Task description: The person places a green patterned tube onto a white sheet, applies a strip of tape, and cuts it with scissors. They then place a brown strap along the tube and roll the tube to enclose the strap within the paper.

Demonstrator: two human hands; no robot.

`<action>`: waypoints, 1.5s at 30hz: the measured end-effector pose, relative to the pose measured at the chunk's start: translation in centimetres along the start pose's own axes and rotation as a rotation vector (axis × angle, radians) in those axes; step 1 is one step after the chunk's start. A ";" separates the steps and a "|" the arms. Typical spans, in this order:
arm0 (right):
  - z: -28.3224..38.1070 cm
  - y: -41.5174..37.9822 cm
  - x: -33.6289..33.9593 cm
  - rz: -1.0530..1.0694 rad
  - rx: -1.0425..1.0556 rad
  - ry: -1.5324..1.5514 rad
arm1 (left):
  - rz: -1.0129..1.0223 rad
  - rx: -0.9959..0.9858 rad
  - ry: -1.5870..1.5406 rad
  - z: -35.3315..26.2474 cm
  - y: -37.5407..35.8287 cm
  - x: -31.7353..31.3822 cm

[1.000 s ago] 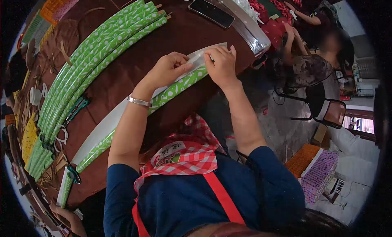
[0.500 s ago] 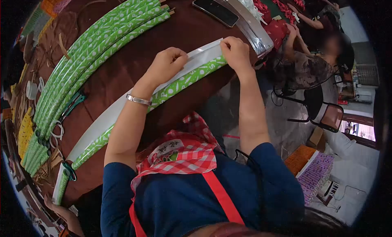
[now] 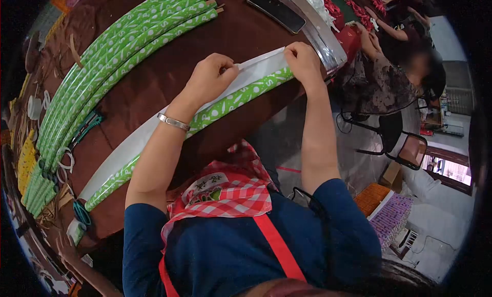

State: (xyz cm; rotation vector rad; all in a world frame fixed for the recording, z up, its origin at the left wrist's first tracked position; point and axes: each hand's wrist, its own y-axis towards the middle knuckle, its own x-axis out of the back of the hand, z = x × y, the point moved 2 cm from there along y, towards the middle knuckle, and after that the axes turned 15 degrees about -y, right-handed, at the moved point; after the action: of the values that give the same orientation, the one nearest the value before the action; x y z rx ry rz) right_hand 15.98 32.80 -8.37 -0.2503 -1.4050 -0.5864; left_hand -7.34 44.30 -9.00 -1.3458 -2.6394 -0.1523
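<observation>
A long sheet of green printed paper (image 3: 221, 108) lies across the brown cloth, its white underside (image 3: 260, 65) showing along the far edge and its near part rolled or folded over. My left hand (image 3: 212, 78), with a silver bracelet at the wrist, pinches the white edge near the sheet's middle. At the sheet's right end, my right hand (image 3: 303, 64) has its fingers closed on the same edge. Several green printed rolls (image 3: 128, 46) lie side by side beyond my left arm.
A phone (image 3: 277, 11) lies near a clear plastic-covered stack (image 3: 328, 46) at the far right. Scissors (image 3: 82, 213) and a teal cutter (image 3: 88, 127) are at the left. Another person's hand (image 3: 66, 248) is at the lower left; co-workers sit at the upper right.
Both hands still hold the sheet's edge; my right hand has shifted slightly right. The other person's hand at the lower left has moved, and the small green roll piece beside it is less visible.
</observation>
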 end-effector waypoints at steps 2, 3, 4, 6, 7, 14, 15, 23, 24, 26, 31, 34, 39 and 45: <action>0.1 0.1 0.2 0.018 0.001 -0.002 | -0.002 0.005 -0.024 0.1 0.0 0.0; 0.1 0.2 0.1 0.028 -0.019 0.001 | -0.007 0.008 -0.017 0.0 0.0 0.0; 0.0 0.3 0.1 0.038 -0.040 0.003 | -0.011 0.011 -0.011 0.0 0.0 0.0; 0.0 0.6 0.0 0.041 -0.043 -0.025 | -0.019 0.010 0.005 -0.3 -0.1 0.0; 0.0 0.7 0.0 0.042 -0.048 -0.052 | -0.026 0.008 0.023 -0.4 -0.1 0.0; 0.1 1.0 0.0 0.037 -0.017 -0.133 | -0.026 -0.028 0.063 -0.9 -0.3 0.1; 0.3 1.0 0.3 0.066 -0.029 -0.136 | -0.025 -0.011 0.054 -0.9 -0.3 0.1; 0.4 1.4 0.4 0.139 -0.036 -0.159 | -0.039 -0.044 0.057 -0.6 -0.2 0.1; 0.4 1.3 0.5 0.135 -0.029 -0.166 | -0.044 -0.028 0.061 -0.7 -0.2 0.1; 0.5 1.3 0.5 0.132 -0.021 -0.174 | -0.050 -0.012 0.064 -1.2 -0.3 0.1; 0.6 1.5 0.6 0.169 -0.017 -0.235 | -0.051 0.016 0.113 -1.1 -0.2 0.1; 0.5 1.8 0.3 0.196 -0.020 -0.223 | -0.054 -0.006 0.048 -1.2 -0.5 0.3; 0.8 1.6 0.7 0.188 -0.012 -0.231 | -0.103 -0.008 0.074 -0.9 -0.6 0.6; 0.8 1.6 0.8 0.162 0.008 -0.247 | -0.172 -0.070 0.260 -0.7 -0.9 0.6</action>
State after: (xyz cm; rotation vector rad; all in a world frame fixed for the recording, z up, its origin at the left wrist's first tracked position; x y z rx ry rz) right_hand 16.14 34.37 -7.18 -0.4378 -1.6066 -0.4256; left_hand -8.33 44.19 -8.18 -1.0354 -2.5434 -0.4161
